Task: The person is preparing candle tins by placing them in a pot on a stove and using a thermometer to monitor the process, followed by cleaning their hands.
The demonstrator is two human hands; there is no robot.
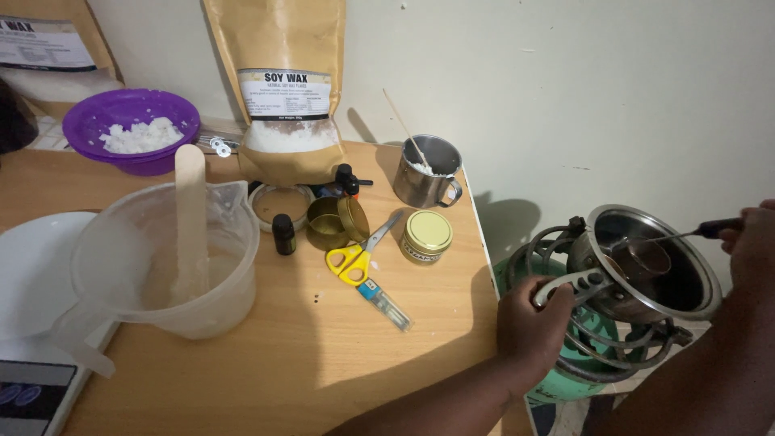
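Dim, warm light, hard shadows

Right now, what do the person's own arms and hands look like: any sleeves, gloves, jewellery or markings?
Both forearms are bare: no sleeve reaches into view on either. The left hand wears no glove, ring or watch that shows, and its wrist is plain. The right hand is also ungloved, but it is partly cut off by the picture's edge and lies in shadow, so small items there cannot be ruled out. No markings are visible.
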